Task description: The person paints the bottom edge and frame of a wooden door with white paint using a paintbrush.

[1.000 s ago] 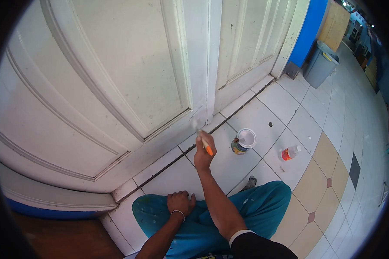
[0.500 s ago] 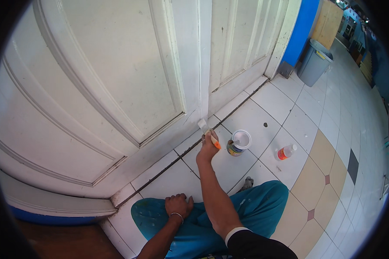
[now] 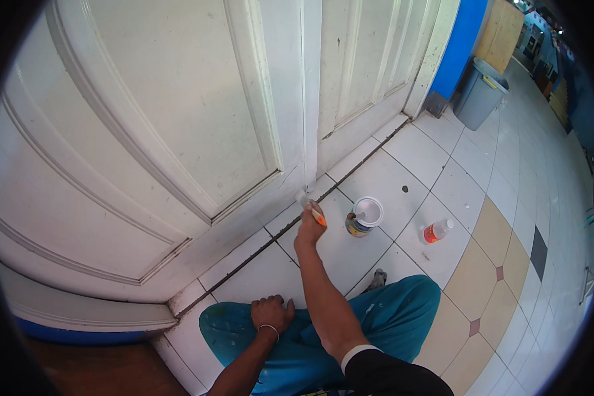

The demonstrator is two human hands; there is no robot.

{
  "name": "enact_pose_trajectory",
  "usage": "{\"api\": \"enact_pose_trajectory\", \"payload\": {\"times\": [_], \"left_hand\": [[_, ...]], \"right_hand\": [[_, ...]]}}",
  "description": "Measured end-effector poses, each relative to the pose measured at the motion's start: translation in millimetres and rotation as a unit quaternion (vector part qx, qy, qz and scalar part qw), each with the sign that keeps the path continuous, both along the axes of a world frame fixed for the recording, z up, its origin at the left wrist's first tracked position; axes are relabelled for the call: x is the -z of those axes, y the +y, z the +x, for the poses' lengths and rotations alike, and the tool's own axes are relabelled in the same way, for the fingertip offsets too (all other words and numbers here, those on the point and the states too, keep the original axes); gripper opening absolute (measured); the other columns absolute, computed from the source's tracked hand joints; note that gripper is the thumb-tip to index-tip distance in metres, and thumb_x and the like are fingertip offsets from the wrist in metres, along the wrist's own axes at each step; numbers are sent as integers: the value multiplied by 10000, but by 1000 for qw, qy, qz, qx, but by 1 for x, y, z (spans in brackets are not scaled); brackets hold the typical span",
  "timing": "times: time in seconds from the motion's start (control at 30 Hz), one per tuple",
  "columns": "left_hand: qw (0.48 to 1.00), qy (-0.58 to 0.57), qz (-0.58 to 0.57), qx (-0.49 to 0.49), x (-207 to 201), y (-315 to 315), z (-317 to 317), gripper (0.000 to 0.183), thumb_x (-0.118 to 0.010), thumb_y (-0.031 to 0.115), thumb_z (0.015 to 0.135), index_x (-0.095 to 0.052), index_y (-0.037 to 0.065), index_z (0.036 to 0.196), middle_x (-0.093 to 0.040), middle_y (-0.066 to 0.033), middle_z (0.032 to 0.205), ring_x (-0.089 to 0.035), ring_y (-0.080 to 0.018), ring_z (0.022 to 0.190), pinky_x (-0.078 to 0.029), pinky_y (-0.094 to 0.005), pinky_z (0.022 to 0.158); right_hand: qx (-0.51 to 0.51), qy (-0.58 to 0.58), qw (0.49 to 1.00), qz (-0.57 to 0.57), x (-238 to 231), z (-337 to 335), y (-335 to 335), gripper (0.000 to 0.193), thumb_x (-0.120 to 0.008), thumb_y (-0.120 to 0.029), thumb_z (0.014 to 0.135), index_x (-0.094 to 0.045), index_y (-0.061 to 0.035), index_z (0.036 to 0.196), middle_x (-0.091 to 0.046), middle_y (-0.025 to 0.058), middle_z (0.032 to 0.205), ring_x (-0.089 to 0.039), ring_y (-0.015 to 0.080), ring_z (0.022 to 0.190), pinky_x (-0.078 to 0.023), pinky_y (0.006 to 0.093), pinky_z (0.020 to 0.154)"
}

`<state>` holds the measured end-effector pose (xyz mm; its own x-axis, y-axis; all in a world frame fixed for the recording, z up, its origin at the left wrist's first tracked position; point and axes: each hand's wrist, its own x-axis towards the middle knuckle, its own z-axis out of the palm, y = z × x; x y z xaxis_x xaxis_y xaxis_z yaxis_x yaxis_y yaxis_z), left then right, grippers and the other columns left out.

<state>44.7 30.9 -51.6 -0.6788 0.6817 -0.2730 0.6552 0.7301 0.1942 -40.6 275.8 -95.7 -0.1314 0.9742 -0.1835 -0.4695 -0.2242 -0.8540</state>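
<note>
My right hand (image 3: 310, 232) is closed round a paintbrush (image 3: 319, 218) with an orange-ended handle. The pale bristles are at the bottom of the white panelled door (image 3: 178, 99), close to the edge where it meets a second white door leaf (image 3: 356, 72); whether they touch is hard to tell. Just right of this hand stands an open paint can (image 3: 359, 229), with whitish paint showing inside its rim. Across my leg in paint-spotted teal trousers (image 3: 393, 317) rests my left hand (image 3: 272, 313), holding nothing, its thumb apart from the fingers.
A clear bottle with a red label (image 3: 435, 231) stands upright on the white tiles, right of the can. A dark groove (image 3: 284, 231) runs along the floor below the doors. Farther back are a grey bin (image 3: 478, 99) and a blue post (image 3: 460, 49).
My right hand and the paintbrush have shifted slightly left and down along the foot of the door. The left hand has stayed on the leg.
</note>
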Motion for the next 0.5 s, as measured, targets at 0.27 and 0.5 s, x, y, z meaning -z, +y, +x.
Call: {"api": "enact_pose_trajectory", "payload": {"times": [0.27,0.5], "left_hand": [[1000,-4,-11,-27,4,-15,-4,405,-640,473,903,-791,97,923,-772,-125,934,-722,-293,886,-472,-430,894],[1000,-3,-2,-8,0,-6,-1,410,-620,469,912,-778,90,908,-766,-125,914,-723,-295,879,-477,-431,883]], "right_hand": [[-49,258,959,-104,-61,12,-32,394,-609,-123,1055,-506,23,1407,-631,119,1270,-654,212,1117,-552,410,1025],[44,-5,998,-50,-2,-7,-9,354,-602,-106,1046,-548,25,1371,-643,116,1225,-642,215,1133,-552,397,1022]]}}
